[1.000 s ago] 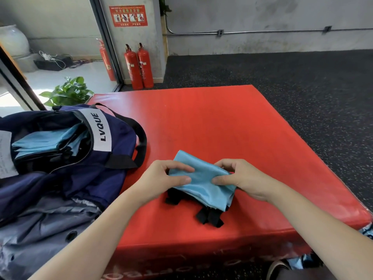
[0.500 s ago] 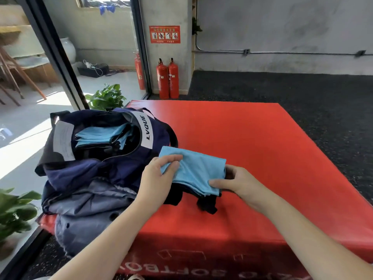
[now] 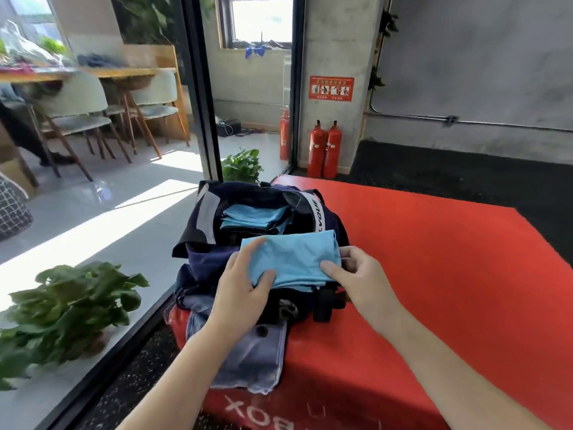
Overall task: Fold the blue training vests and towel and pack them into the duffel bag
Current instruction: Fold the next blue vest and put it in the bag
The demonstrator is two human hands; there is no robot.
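A folded light blue vest (image 3: 293,259) with black trim hangs over the near side of the open navy duffel bag (image 3: 201,252). My left hand (image 3: 242,290) pinches the vest's left edge, thumb on top. My right hand (image 3: 359,280) grips its right edge, thumb on top and fingers underneath. Inside the bag's opening lies a stack of folded blue vests (image 3: 254,217). The bag sits at the left end of the red soft box (image 3: 434,274). A grey-blue cloth (image 3: 251,358) lies under the bag and hangs over the box's front.
Black glass-wall frame (image 3: 201,97) runs along the left of the box. Potted plants stand at the near left (image 3: 65,308) and behind the bag (image 3: 243,166). Two red fire extinguishers (image 3: 324,150) stand by the pillar. Dark rubber floor lies right and behind.
Both hands have carried the folded vest left from the red box's surface to above the duffel bag. The camera has swung left and up with them.
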